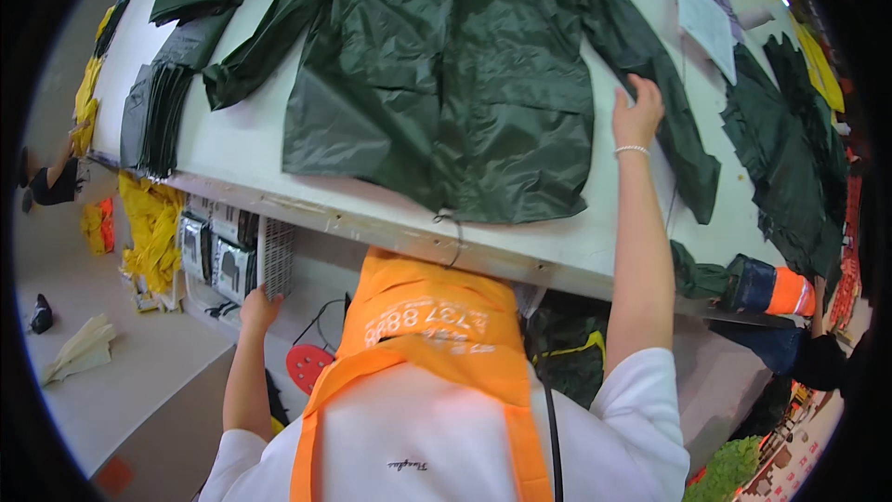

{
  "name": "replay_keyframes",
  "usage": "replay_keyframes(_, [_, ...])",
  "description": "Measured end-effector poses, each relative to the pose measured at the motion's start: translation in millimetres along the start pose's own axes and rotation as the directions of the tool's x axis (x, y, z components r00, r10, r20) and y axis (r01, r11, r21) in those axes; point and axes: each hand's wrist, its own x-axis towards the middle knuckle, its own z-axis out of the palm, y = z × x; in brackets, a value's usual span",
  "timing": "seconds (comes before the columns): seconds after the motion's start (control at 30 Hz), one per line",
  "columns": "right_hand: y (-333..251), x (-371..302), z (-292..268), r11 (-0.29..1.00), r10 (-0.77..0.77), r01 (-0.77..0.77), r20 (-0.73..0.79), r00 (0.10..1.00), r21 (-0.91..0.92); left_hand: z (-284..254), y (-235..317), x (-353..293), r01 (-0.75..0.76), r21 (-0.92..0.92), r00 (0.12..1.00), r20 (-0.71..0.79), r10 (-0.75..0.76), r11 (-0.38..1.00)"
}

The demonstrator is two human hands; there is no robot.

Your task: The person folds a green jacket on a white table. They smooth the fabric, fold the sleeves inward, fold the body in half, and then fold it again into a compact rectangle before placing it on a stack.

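A dark green rain jacket [446, 74] lies spread front side up on the white table, its hem near the front edge and its sleeves angled out. My right hand [639, 113], with a beaded bracelet at the wrist, is at the inner edge of the right-hand sleeve. Its thumb and fingers are apart, and the fingertips touch the sleeve. Below the table edge, my left hand [260, 309] is beside a white wire basket [277, 256]. Its fingers look curled; whether they grip the basket or something else is hidden.
Folded dark green garments [172, 84] are stacked at the left. More green garments [790, 130] lie at the right, near papers [706, 23] and an orange-and-navy roll [776, 288]. Yellow garments [150, 232] and packaged items [229, 265] sit below. Other people are at both sides.
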Motion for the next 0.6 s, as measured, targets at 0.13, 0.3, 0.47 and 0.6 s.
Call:
replay_keyframes(0.13, [67.1,40.9,-13.9,0.683,0.392,-0.235,0.076,0.917,-0.692,-72.6,120.6,-21.0,-0.421,-0.381,0.895,-0.325,0.307,0.824])
replay_keyframes(0.3, [51.9,80.7,-46.1,0.944,0.307,-0.295,0.060,0.950,-0.149,-182.6,291.9,-42.0,-0.752,-0.558,0.639,-0.485,0.597,0.351])
replay_keyframes(0.47, [-152.9,13.1,-78.3,0.755,-0.464,0.418,-0.038,0.885,0.505,-295.9,412.4,-42.5,-0.471,-0.882,0.679,-0.387,0.624,-0.035])
replay_keyframes(0.6, [-239.0,-92.5,-107.2,0.485,-0.795,0.540,0.089,0.600,0.688,-334.6,452.8,-64.9,-0.619,-0.744,0.684,-0.351,0.640,0.253])
